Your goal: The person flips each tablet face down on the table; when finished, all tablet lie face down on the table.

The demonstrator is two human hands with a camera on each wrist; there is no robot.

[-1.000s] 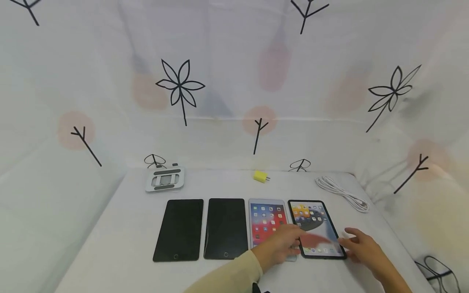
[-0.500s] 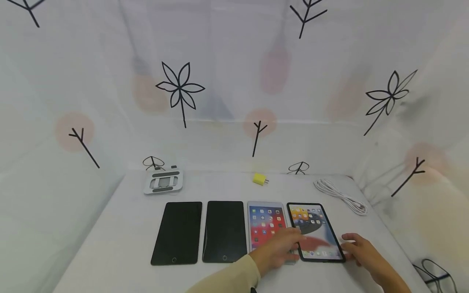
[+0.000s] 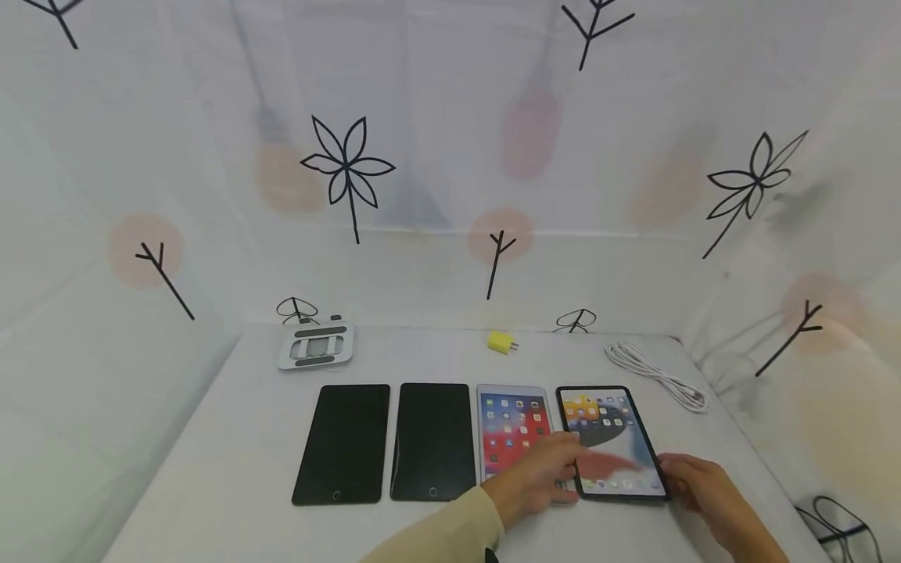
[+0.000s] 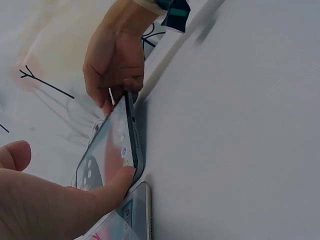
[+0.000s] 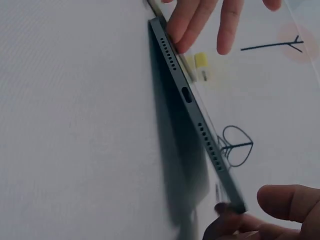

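Note:
A dark-framed tablet (image 3: 611, 442) with a lit home screen lies at the right end of a row. Its right edge is raised off the white table, as the right wrist view shows. My right hand (image 3: 711, 493) grips that edge, fingertips (image 5: 222, 222) underneath and thumb above. At the opposite edge my left hand (image 3: 538, 473) touches the tablet with extended fingers, one fingertip (image 4: 122, 175) resting near its corner. The left hand also covers the lower part of a white tablet (image 3: 514, 422) with a lit red and blue screen.
Two black tablets (image 3: 342, 444) with dark screens lie further left. Along the back are a grey-white folding stand (image 3: 317, 346), a yellow plug adapter (image 3: 502, 342) and a coiled white cable (image 3: 658, 375). Patterned cloth walls (image 3: 422, 266) enclose the table (image 3: 218, 469).
The right hand has moved in from beside the tablet and taken hold of its right edge, raising that side a little. The left hand has stayed at the left edge.

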